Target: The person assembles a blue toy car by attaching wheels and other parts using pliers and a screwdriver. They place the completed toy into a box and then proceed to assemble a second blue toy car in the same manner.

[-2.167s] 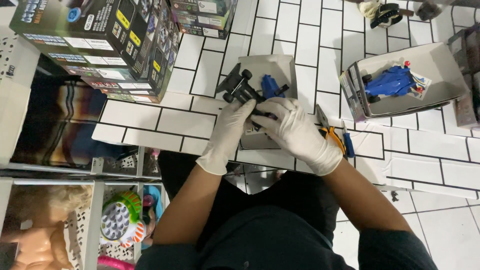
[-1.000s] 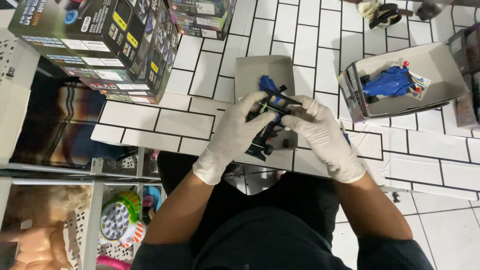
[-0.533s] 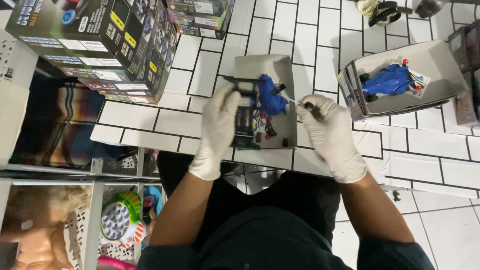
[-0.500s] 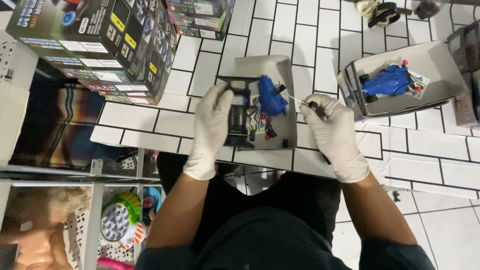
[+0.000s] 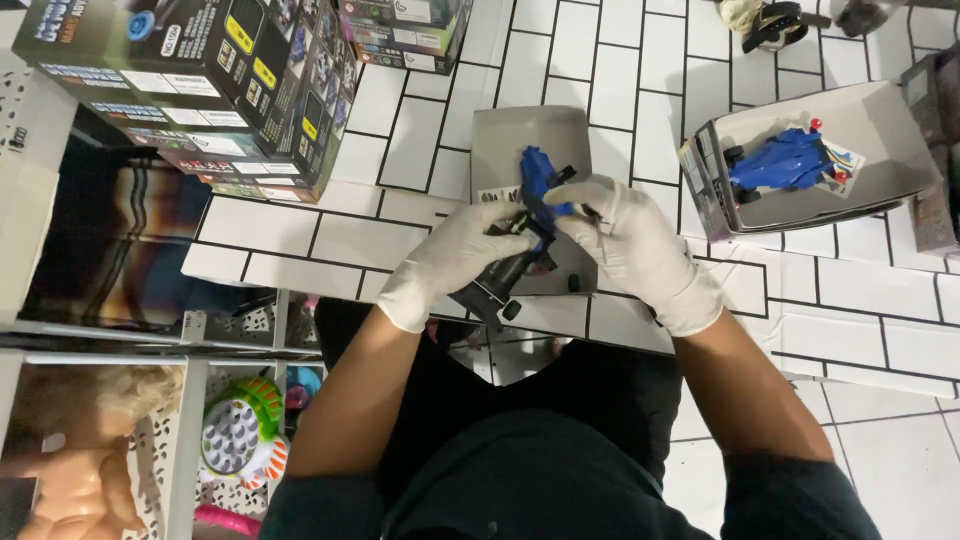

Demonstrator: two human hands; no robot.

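1. Gloved hands meet over the middle of the white-tiled worktop (image 5: 400,140), both busy with one small toy car (image 5: 520,235) that has a blue shell and a black chassis.
2. Left hand (image 5: 455,262), in a white glove, comes in from about seven o'clock; its grip is curled around the black lower end of the toy car, fingers pressed onto it.
3. Right hand (image 5: 635,250), also gloved, comes in from five o'clock; thumb and forefinger pinch the blue upper part of the car near its middle.
4. Toy car is held tilted, blue nose toward twelve o'clock, black tail toward seven, just above a flat grey cardboard sheet (image 5: 530,140) lying on the tiles.
5. Small black wheel (image 5: 574,283) sits on the sheet just at six o'clock of the right hand's fingers.
6. At two o'clock, well apart from the hands, an open grey box (image 5: 880,120) holds a second blue toy car (image 5: 785,162).
7. At ten o'clock a stack of dark printed cartons (image 5: 200,90) stands on the worktop.
8. Down at eight o'clock, below the worktop's edge, a shelf holds a doll (image 5: 70,450) and a green toy phone (image 5: 240,440).
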